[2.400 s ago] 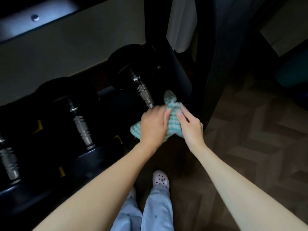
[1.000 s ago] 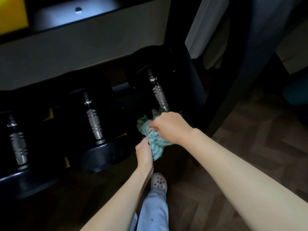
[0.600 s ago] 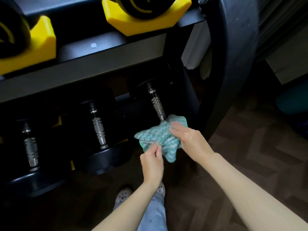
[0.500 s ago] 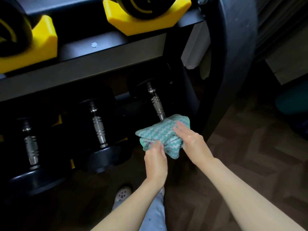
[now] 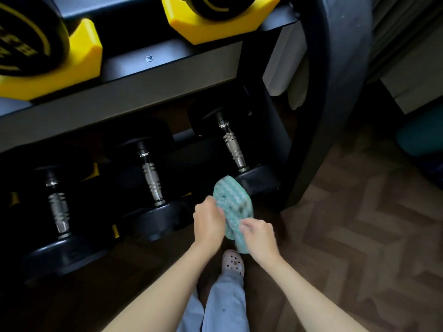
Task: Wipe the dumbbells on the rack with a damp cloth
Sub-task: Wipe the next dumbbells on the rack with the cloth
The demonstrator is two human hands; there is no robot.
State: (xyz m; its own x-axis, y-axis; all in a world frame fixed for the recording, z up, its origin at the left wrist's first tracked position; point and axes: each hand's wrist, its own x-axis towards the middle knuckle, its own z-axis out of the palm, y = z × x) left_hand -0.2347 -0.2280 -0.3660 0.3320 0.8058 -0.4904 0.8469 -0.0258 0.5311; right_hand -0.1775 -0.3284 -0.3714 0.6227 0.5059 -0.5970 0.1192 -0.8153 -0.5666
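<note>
Both of my hands are closed on one teal-and-white checked cloth (image 5: 233, 207). My left hand (image 5: 208, 221) has its fingers curled round the cloth's left edge, about halfway along. My right hand (image 5: 259, 236), just beside it and nearer to me, pinches the lower end between thumb and fingertips. The cloth is stretched between them and rises up and away from the hands. It is blurred, so I can't tell whether its top edge touches anything.

Just beyond that top edge sits the near black round head of the right-hand dumbbell (image 5: 233, 149), whose ribbed chrome handle runs away from the hands into the rack. To the left of my left hand lies a second dumbbell (image 5: 151, 178) of the same black-and-chrome make, and further left a third dumbbell (image 5: 57, 212). All three lie side by side on the lower tier of the black metal rack (image 5: 143, 92).

Well beyond the hands, the upper tier carries yellow plastic cradles (image 5: 84, 51) with black weights (image 5: 21, 37) marked in yellow resting in them. A thick black curved upright (image 5: 335, 68) stands to the right of the rack. Below my hands I see a pale perforated clog (image 5: 233, 262) and light grey trousers (image 5: 225, 305) over a brown herringbone wooden floor (image 5: 359, 224).
</note>
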